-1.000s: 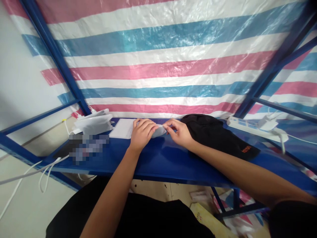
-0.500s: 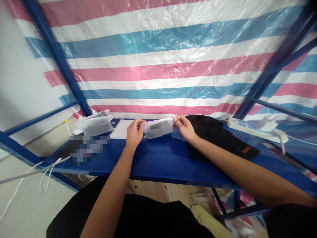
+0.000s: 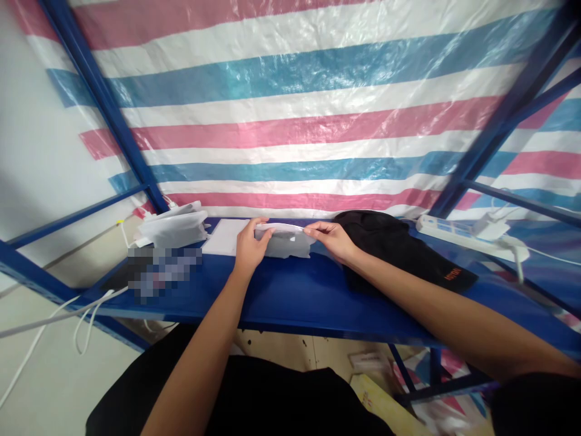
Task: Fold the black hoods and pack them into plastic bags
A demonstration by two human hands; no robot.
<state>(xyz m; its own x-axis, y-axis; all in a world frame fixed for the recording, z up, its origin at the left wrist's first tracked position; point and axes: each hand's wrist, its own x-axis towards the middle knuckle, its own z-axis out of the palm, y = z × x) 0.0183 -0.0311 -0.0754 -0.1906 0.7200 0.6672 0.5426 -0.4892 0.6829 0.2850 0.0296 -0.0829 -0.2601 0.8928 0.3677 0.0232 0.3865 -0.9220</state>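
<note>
Over the blue shelf, a translucent whitish plastic bag (image 3: 288, 243) is stretched between my two hands along its upper edge. My left hand (image 3: 250, 242) grips its left end, thumb in front and fingers behind. At the right end of the same edge, my right hand (image 3: 332, 238) pinches a corner between thumb and fingertips. A greyish face of the bag hangs below the white edge. Just left of my left hand lies a flat white rectangular item (image 3: 222, 237). Black folded cloth (image 3: 394, 248) with orange lettering lies behind and under my right forearm.
Several more whitish bags (image 3: 175, 225) are piled at the left end of the blue shelf (image 3: 290, 303). A white power strip (image 3: 472, 237) with plugs sits at the right. Cables (image 3: 91, 312) hang off the left edge. Blue posts (image 3: 106, 109) frame a striped sheet behind.
My right hand has moved left and slightly down, bringing the bag's ends closer. The printed patch on the bag no longer shows; a greyish face is in view instead.
</note>
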